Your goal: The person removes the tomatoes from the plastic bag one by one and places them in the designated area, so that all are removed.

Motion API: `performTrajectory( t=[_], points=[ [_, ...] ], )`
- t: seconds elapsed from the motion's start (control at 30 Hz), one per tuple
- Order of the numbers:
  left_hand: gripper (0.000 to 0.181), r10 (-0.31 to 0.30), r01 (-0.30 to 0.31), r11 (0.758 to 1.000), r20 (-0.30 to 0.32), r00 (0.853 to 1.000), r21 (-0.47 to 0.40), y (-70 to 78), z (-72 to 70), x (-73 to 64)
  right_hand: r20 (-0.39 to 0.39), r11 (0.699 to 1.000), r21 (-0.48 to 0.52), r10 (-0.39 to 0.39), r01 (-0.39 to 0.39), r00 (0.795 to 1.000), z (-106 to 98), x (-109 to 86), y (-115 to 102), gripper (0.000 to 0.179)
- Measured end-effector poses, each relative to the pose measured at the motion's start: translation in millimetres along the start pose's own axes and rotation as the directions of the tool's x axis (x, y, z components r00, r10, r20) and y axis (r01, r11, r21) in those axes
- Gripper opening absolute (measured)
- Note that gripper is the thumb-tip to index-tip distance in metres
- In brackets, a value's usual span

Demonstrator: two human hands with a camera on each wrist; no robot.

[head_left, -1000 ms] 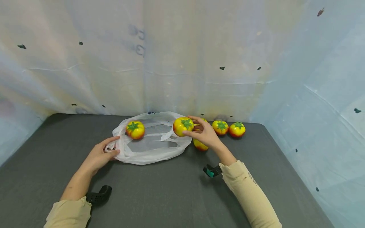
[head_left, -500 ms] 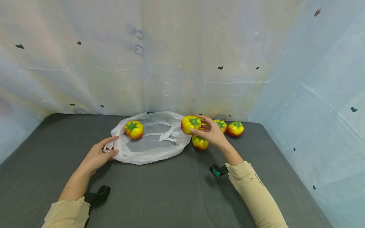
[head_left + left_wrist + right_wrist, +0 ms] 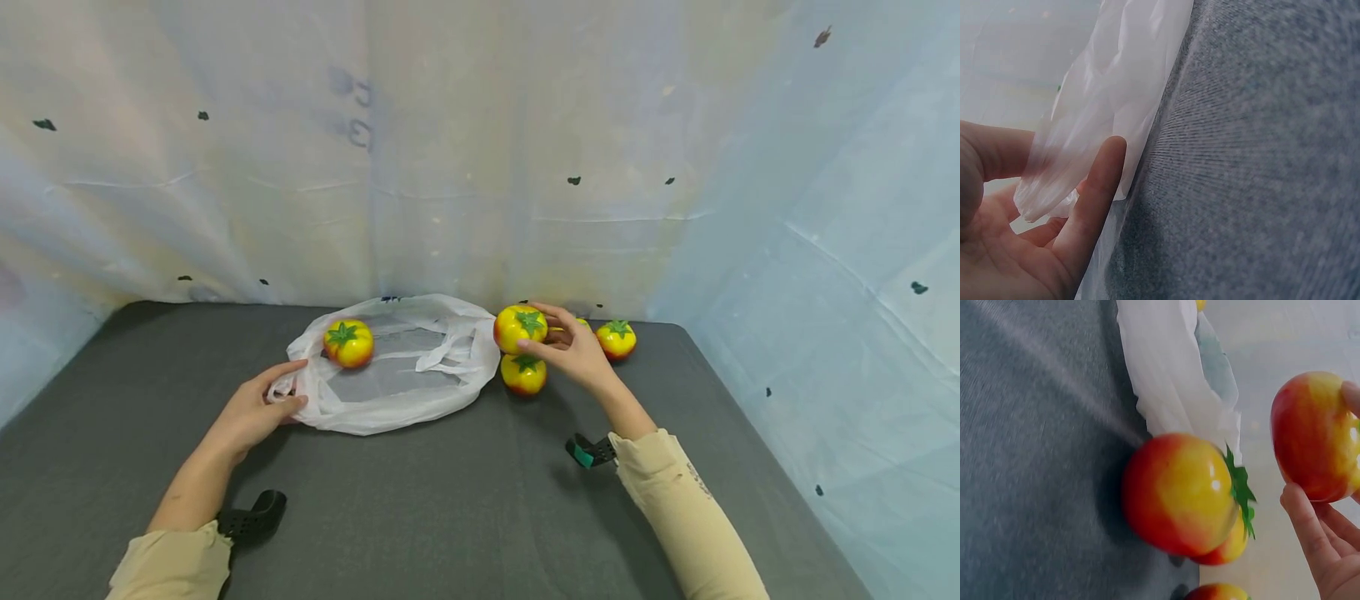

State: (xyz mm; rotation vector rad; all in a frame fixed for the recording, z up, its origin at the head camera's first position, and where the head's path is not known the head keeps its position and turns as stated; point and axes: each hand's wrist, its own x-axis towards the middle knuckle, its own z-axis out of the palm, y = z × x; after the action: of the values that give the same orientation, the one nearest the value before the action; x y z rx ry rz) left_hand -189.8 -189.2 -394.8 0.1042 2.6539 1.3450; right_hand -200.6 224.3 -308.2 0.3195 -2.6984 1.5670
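In my half-curled right hand (image 3: pixel 576 350) I hold a glossy, round, yellow-red fruit with green leaves (image 3: pixel 516 331), raised just beside the right rim of a thin white plastic bag (image 3: pixel 386 415). My left hand (image 3: pixel 251 415) loosely holds its left edge between thumb and fingers.

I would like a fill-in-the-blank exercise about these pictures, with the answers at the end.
1. The left-hand grip pinches a plastic bag whose colour is ____.
2. The right-hand grip holds a tomato-like fruit whose leaves are coloured ____.
3. In the head view, the fruit within the bag's rim lies nearer the bag's ____ side.
4. In the head view, the other fruits lie to the bag's ____.
Missing words: white; green; left; right.
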Motion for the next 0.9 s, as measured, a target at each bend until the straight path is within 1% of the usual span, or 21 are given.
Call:
performTrajectory(
  t=[0.13, 0.27, 0.37, 0.6, 0.67, 0.77, 0.9],
  points=[
    [0.062, -0.006, 0.006, 1.000, 0.004, 1.000, 0.005, -0.7, -0.3, 0.2, -0.017, 1.000, -0.027, 0.010, -0.010, 1.000, -4.9, -5.2, -1.7, 0.061],
    [0.062, -0.008, 0.008, 1.000, 0.003, 1.000, 0.007, -1.0, 0.0, 0.7, -0.031, 0.998, -0.040, 0.057, -0.058, 0.998, -9.4, -9.1, 1.4, 0.062],
    [0.062, -0.010, 0.010, 1.000, 0.013, 1.000, 0.000, -1.3, -0.2, 0.7, -0.037, 0.997, -0.034, 0.075, -0.076, 0.997, -12.7, -12.0, 4.3, 0.062],
    [0.064, -0.022, 0.023, 0.999, 0.037, 0.999, -0.023, -3.0, -2.4, 1.0, -0.052, 0.996, -0.053, 0.074, -0.076, 0.996, -20.1, -16.9, 10.5, 0.063],
    [0.064, -0.026, 0.027, 0.999, 0.037, 0.999, -0.019, -3.1, -2.7, 1.4, -0.055, 0.996, -0.046, 0.075, -0.078, 0.996, -23.1, -16.2, 16.1, 0.064],
    [0.064, -0.032, 0.033, 0.999, 0.042, 0.999, -0.012, -2.9, -2.9, 1.4, -0.062, 0.996, -0.039, 0.072, -0.075, 0.995, -28.2, -14.4, 30.6, 0.064],
    [0.064, -0.023, 0.024, 1.000, 0.042, 0.999, -0.012, -1.9, -3.5, 1.7, -0.085, 0.995, -0.067, 0.072, -0.078, 0.994, -35.0, -14.7, 49.3, 0.064]
  ],
)
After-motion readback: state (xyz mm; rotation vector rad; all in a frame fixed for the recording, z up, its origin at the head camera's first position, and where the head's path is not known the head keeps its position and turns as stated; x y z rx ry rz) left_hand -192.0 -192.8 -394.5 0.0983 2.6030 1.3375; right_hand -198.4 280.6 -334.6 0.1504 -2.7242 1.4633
